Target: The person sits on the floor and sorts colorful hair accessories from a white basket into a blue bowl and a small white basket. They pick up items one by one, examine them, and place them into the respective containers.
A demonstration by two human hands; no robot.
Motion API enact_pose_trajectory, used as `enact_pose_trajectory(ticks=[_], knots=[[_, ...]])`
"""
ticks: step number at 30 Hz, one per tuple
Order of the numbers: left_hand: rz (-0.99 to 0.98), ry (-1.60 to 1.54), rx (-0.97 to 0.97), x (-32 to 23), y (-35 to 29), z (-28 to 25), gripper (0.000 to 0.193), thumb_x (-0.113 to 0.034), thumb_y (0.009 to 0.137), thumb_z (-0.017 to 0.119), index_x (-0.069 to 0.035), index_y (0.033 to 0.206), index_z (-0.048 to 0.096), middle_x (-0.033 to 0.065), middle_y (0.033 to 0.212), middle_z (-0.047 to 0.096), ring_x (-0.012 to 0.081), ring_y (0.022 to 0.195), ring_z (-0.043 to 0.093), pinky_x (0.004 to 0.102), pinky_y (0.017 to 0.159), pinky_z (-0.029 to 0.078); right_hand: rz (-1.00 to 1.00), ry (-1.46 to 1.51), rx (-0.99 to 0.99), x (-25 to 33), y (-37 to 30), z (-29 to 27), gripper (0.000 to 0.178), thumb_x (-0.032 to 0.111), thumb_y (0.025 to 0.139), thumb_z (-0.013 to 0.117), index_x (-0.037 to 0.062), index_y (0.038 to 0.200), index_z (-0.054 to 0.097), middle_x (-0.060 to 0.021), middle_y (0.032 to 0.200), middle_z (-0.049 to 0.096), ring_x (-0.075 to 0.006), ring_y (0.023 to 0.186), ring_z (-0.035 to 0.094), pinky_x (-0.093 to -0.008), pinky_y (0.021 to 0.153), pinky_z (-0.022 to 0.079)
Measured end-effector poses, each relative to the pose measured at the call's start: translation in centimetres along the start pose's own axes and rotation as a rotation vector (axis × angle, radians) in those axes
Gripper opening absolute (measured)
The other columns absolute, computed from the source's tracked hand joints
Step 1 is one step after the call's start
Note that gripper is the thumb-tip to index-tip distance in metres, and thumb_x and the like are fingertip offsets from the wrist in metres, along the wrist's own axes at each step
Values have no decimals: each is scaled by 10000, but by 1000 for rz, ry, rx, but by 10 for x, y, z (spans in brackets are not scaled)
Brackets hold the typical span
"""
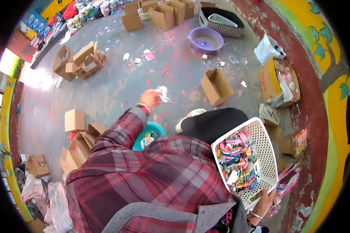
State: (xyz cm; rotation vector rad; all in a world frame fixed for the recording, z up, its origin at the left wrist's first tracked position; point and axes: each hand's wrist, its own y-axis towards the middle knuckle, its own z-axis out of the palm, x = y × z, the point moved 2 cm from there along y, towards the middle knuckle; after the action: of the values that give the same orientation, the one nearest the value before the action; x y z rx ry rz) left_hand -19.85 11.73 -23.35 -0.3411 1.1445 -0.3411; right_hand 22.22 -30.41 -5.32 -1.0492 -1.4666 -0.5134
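My left hand (150, 98) is stretched out over the floor, its fingers closed at the edge of a crumpled white scrap (163, 94), which looks like thin plastic or paper. Below that forearm, a teal basin (161, 129) with some small items in it is partly hidden by my sleeve. At my right side, my right hand (265, 202) grips the near rim of a white perforated plastic basket (266, 155). Many small colourful packaged items (239, 161) fill its left side; their exact kind is too small to tell. The basket tilts against my right leg.
An open cardboard box (217, 91) stands ahead, with a purple basin (206, 40) and a striped basket (223, 25) beyond. Cardboard boxes (83, 62) sit at left. A full carton (278, 81) and a white bag (269, 48) line the right wall. Scraps litter the floor.
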Motion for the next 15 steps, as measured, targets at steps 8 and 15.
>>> enact_pose_trajectory(ticks=[8, 15], knots=[[62, 30, -801, -27, 9, -286, 172, -189, 846, 513, -56, 799, 612, 110, 772, 630, 220, 671, 631, 355, 569, 507, 25, -113, 28, -16, 5, -13, 455, 36, 835, 482, 8, 1278, 386, -43, 971, 554, -88, 712, 482, -228, 598, 387], [-221, 1279, -375, 46, -33, -330, 165, -188, 835, 534, -65, 834, 644, 49, 688, 619, 158, 580, 604, 282, 496, 488, 34, -107, -12, -2, 4, 5, 389, 34, 843, 479, -6, 1226, 423, -25, 891, 557, -68, 647, 448, -208, 559, 354]])
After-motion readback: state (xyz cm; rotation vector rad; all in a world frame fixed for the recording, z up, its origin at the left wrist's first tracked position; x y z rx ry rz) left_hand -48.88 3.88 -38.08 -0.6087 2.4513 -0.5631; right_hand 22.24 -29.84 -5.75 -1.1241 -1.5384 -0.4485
